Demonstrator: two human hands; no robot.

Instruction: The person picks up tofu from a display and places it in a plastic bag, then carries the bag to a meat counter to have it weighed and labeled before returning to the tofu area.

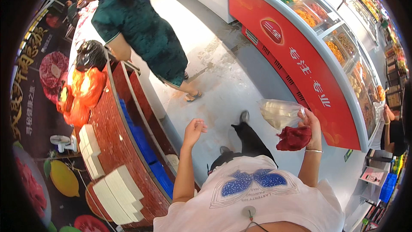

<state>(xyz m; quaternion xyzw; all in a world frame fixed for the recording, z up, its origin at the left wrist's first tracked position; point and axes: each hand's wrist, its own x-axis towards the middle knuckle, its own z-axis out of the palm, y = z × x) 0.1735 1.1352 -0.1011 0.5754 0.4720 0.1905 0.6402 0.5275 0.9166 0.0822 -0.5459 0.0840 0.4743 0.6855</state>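
My right hand point(310, 125) grips a clear plastic bag point(276, 112) and a dark red cloth point(293, 138). The cloth hangs bunched below the bag, in front of the red-fronted display freezer point(302, 67). What lies inside the bag, if anything, is hard to make out. Over the grey floor point(212, 83), my left hand point(195, 132) is held up with its fingers loosely curled and nothing in it. To its left runs a reddish-brown wooden counter point(116, 141) with white blocks point(117, 193) stacked in rows.
Orange plastic bags point(88, 87) and a black plastic bag point(91, 54) sit on the counter's far part. A person in a green dress point(141, 29) stands ahead beside it. Food trays point(305, 16) fill the freezer. Another person point(391, 135) is at the far right.
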